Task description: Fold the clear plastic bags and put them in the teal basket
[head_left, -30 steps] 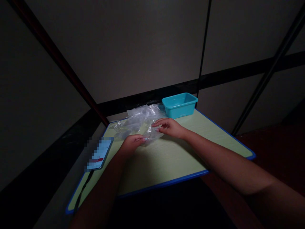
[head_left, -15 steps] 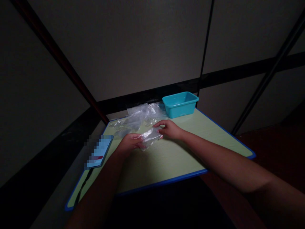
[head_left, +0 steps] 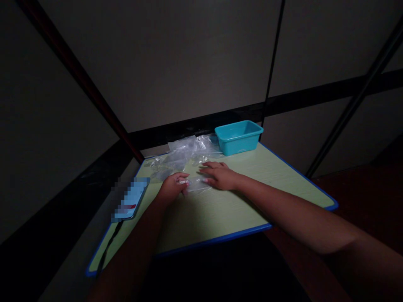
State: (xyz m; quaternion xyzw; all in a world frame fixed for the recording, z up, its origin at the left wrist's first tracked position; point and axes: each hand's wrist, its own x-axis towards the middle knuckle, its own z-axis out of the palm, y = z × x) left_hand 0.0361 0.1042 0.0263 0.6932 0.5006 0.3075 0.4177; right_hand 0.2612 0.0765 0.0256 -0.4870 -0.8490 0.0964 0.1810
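Dim wall [head_left: 195,63] behind pale counter [head_left: 220,218]. Left hand [head_left: 170,188] fingers pinch clear plastic piece [head_left: 195,185], centre; right hand [head_left: 222,177] fingers part-spread, grip unclear. Handling looks unfinished; plastic pile [head_left: 184,153] loose, far.

Left forearm [head_left: 135,247]: enters at 7 o'clock, directed toward 1 o'clock.
Left hand [head_left: 171,185]: fingers curled, thumb toward 3 o'clock, grip closed.
Right forearm [head_left: 289,205]: enters at 4 o'clock, directed toward 10 o'clock.
Right hand [head_left: 222,177]: palm down, fingers extended toward 9 o'clock, thumb parted.
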